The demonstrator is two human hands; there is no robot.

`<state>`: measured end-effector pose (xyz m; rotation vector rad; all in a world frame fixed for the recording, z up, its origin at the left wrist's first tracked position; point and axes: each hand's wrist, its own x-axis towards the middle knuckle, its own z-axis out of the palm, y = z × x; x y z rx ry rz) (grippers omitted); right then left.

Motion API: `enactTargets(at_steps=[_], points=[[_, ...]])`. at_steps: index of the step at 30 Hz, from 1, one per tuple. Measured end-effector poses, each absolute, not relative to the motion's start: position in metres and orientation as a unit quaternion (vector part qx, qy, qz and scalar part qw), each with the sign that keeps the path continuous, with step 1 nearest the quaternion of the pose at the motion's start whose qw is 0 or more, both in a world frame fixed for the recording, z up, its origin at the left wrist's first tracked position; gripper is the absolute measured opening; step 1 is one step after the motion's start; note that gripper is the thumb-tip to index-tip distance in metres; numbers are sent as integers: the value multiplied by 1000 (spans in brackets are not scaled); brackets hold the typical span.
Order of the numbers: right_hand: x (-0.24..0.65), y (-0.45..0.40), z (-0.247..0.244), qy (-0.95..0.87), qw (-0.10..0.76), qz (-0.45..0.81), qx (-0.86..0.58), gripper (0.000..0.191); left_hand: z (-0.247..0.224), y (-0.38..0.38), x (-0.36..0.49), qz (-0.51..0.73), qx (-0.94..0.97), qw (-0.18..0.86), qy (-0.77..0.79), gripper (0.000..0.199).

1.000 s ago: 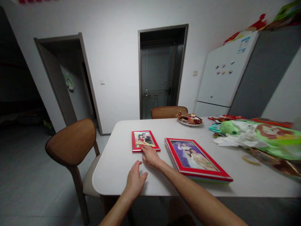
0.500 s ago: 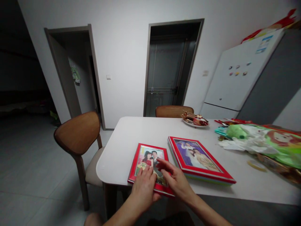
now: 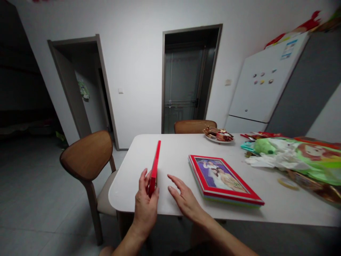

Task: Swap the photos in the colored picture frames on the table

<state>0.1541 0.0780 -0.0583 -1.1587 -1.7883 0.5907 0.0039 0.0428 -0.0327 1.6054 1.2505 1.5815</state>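
Observation:
A red picture frame (image 3: 156, 165) stands on edge above the white table (image 3: 173, 147), its narrow side turned toward me, so its photo is hidden. My left hand (image 3: 147, 202) grips its near end, thumb on the right side and fingers on the left. Just right of it, apart from the frame, my right hand (image 3: 183, 199) is held with the fingers stretched out and nothing in them. Further right a larger red frame (image 3: 226, 177) with a wedding photo lies face up on the table, seemingly on top of other frames with a green edge.
A plate of wrapped items (image 3: 218, 135) is at the table's far side. Green and white bags (image 3: 290, 153) and a roll of tape (image 3: 288, 184) lie at the right. A wooden chair (image 3: 87, 156) stands left, another chair (image 3: 195, 126) behind the table.
The smaller red frame, lying face up before, is now tipped upright on its edge in my left hand. My right hand has come off it and opened.

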Motion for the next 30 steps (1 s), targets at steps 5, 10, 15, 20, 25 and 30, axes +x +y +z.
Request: enactTargets(at_steps=[5,10,15,20,25,30], points=[[128,79,-71,-808,365,166,-433,50,-37,46,-21,660,498,323,460,59],[133,78,-71,-833,287,108,-460,40,-76,48,-48,574,521,349,527,55],[145,67,-70,-841,236,58,-484,33,-98,39,-49,438,621,233,607,53],[151,60,-71,-846,200,36,-493,31,-103,35,-44,361,696,131,606,49],[151,69,-66,-857,199,37,-473,28,-97,36,-43,316,724,116,602,50],[140,88,-60,-902,186,92,-379,23,-82,45,-41,261,788,151,538,41]])
